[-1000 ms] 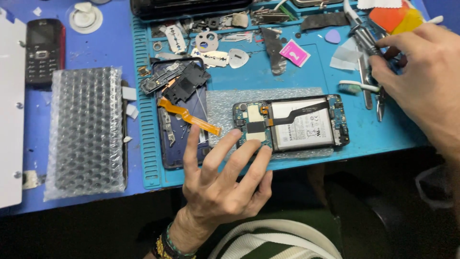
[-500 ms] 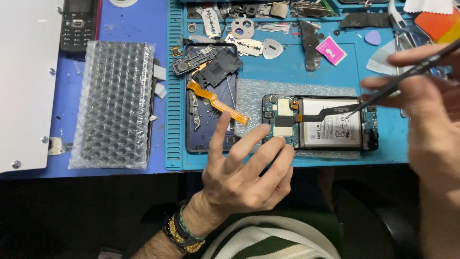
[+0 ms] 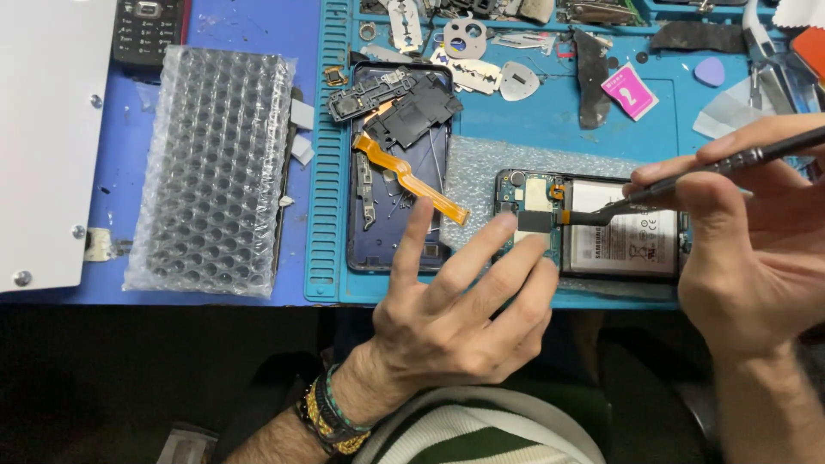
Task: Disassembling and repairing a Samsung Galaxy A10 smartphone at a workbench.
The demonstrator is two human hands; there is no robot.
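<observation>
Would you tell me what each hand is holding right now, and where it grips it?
The right hand pinches tweezers around mid-shaft. The left hand holds nothing; its fingertips rest on the opened phone.

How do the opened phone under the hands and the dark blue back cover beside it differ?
The opened phone lies crosswise and shows its battery and board; the back cover lies lengthwise, a hollow shell holding loose parts and an orange ribbon cable. The phone rests on bubble wrap, the cover on the blue mat. Both are rounded rectangles.

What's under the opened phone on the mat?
A clear bubble-wrap sheet lies under the opened phone, on the blue repair mat. The left hand covers the phone's lower-left corner, hiding what lies beneath there.
</observation>
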